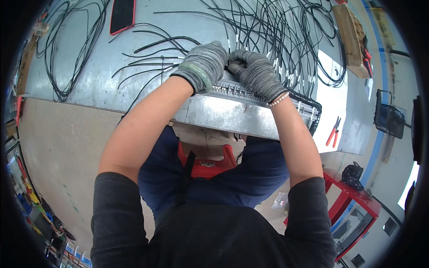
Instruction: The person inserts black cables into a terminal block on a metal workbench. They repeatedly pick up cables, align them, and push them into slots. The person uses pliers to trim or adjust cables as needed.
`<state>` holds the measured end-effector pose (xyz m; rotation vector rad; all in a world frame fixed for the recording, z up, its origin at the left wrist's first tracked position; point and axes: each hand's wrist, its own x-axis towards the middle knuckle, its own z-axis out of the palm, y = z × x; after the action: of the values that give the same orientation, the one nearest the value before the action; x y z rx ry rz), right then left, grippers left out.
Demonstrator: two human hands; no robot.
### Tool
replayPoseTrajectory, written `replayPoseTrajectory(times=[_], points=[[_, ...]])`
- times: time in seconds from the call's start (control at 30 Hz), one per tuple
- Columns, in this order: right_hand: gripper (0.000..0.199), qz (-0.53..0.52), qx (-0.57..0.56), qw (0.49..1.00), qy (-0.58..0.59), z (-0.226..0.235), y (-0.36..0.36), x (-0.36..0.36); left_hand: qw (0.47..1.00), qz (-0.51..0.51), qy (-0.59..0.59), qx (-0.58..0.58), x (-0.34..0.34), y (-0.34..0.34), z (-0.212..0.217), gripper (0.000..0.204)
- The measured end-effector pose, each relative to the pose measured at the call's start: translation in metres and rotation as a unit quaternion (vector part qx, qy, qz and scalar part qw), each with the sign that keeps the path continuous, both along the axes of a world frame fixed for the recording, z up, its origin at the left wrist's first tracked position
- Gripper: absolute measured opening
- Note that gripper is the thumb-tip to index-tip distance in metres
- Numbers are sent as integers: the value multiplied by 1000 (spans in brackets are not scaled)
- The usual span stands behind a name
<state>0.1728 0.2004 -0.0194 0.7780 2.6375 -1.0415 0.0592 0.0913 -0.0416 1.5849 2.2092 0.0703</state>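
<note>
Both hands wear grey knitted gloves and meet over a long metal terminal strip (239, 92) at the table's near edge. My left hand (203, 62) is closed, its fingertips turned toward the right hand. Pinched close beside it is my right hand (255, 71). A small dark piece shows between the fingertips, but the gloves hide most of it. Many black wires (268, 31) with white sleeves near their ends fan out beyond the strip. More black wire ends (145, 67) spread out left of my left hand.
Coiled black cable (58, 73) lies at the far left, near a red-edged phone (122, 15). Red-handled pliers (333, 132) rest on white paper (331, 100) at right. A wooden box (349, 42) stands at the far right. A red stool (208, 161) shows below.
</note>
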Motion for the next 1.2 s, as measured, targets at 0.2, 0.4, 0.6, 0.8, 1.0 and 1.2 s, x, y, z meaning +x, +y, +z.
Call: replayPoseTrajectory(times=[0.2, 0.4, 0.6, 0.8, 1.0, 1.2], points=[[23, 9, 42, 999, -10, -10, 2, 1, 995, -87, 16, -50, -11, 9, 28, 21], [13, -9, 55, 995, 83, -20, 1, 8, 996, -63, -28, -47, -27, 12, 34, 26], [14, -4, 6, 998, 66, -19, 2, 10, 999, -7, 42, -31, -59, 11, 51, 25], [21, -15, -34, 998, 43, -16, 0, 6, 977, 19, 71, 199, -78, 11, 21, 31], [24, 7, -4, 998, 67, -19, 1, 7, 928, 222, -91, 284, -64, -56, 39, 22], [24, -15, -16, 999, 41, -11, -4, 5, 830, 399, -232, 314, -23, -126, 4, 18]])
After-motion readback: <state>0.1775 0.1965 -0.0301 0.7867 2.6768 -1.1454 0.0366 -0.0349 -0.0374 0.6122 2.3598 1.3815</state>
